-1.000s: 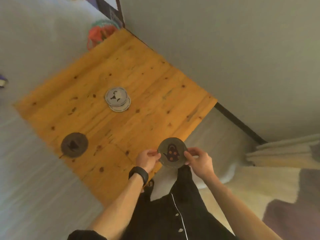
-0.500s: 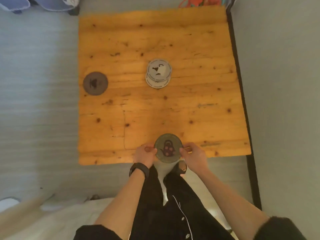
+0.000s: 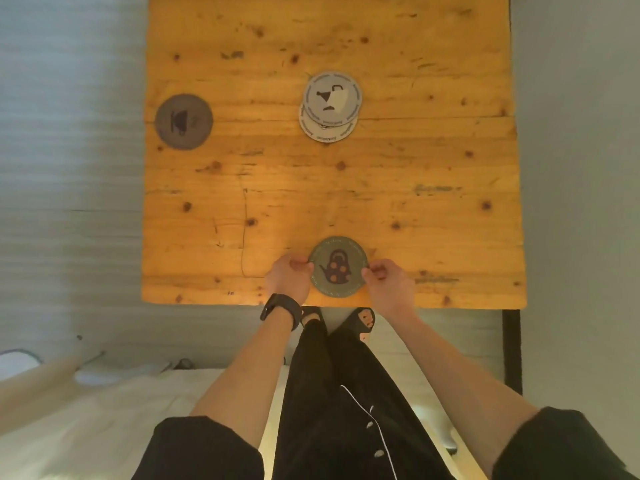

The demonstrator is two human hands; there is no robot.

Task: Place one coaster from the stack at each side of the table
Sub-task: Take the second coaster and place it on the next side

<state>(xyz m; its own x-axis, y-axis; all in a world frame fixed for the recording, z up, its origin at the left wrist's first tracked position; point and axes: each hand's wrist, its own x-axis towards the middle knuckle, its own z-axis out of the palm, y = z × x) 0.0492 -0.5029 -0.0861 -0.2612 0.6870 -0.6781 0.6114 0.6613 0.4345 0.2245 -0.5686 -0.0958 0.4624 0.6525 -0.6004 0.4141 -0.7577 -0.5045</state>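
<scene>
Fingers (image 3: 300, 264) of left hand (image 3: 289, 278) and right hand (image 3: 388, 282) pinch opposite edges of the teapot coaster (image 3: 337, 266), left hand on its left rim, right hand on its right rim. Both closed narrow on it.

Head view: coaster sits between the hands, over the table (image 3: 433, 220) just inside the near edge, about mid-width. Can't tell if it's flat on the wood or a hair above. It's round, so no long axis; print faces up. Both hands equally near.

Dark coaster (image 3: 183, 121) lies at the left side. Stack (image 3: 330, 105) sits past the middle, top disc slid off the lower one, well apart from the hands, straight ahead and slightly left of the right hand.

Judgement: near side about done. Next is let go, then reach forward to the stack; either hand works. Right and far sides have no coaster yet.

Versus half a second ago: same two-hand grip, coaster further onto the table instead of overhanging the edge. Camera view now squarer to the table. Dark coaster and stack unmoved.
</scene>
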